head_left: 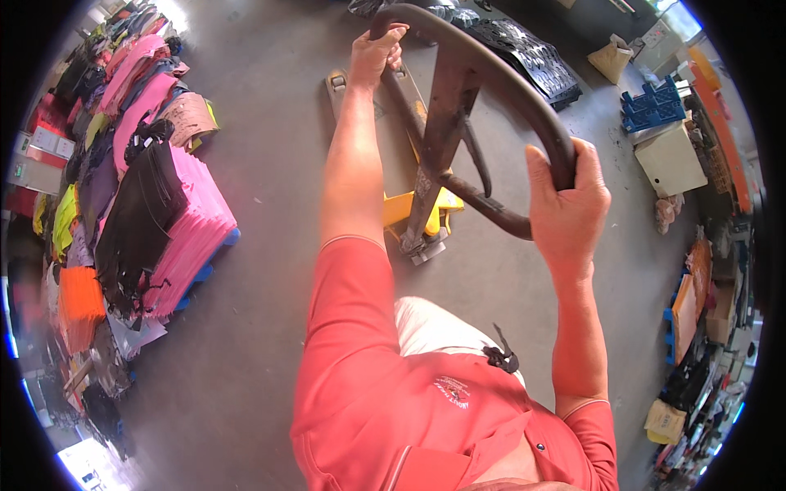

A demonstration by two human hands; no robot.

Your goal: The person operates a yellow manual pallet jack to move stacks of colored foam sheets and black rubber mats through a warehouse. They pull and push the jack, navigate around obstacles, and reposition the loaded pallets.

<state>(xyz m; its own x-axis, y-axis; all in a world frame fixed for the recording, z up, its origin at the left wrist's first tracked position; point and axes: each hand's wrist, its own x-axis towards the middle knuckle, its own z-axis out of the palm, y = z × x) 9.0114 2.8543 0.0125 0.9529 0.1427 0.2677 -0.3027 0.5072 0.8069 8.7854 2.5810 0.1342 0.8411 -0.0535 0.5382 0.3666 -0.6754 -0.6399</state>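
Observation:
A dark, rusty loop handle (491,69) of a yellow pallet jack (409,209) rises in front of me. My left hand (375,56) grips the far end of the loop. My right hand (569,204) is closed around the near right side of the loop. The jack's brown tiller shaft (438,139) runs down to the yellow base on the grey concrete floor (270,164). I wear a red polo shirt and light trousers.
Stacks of pink, black and orange bags (172,221) lie on a blue pallet at the left. A black perforated pallet (524,53) lies beyond the jack. At the right stand a blue crate (651,106), a white box (670,159) and cluttered shelving.

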